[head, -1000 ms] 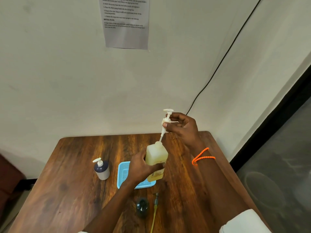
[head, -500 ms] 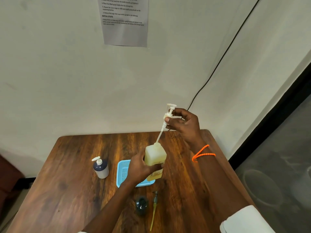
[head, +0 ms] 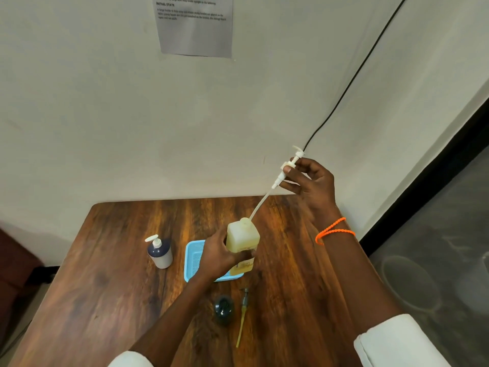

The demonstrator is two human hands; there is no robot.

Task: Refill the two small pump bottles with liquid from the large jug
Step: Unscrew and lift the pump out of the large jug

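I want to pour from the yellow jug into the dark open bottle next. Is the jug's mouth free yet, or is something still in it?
Not free. The pump head pinched in the right hand has its dip tube end still at the mouth of the jug, which the left hand grips. The dark bottle stands open.

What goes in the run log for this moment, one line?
left hand grips yellow jug | right hand holds white pump, tube at jug mouth | dark bottle open, pump out
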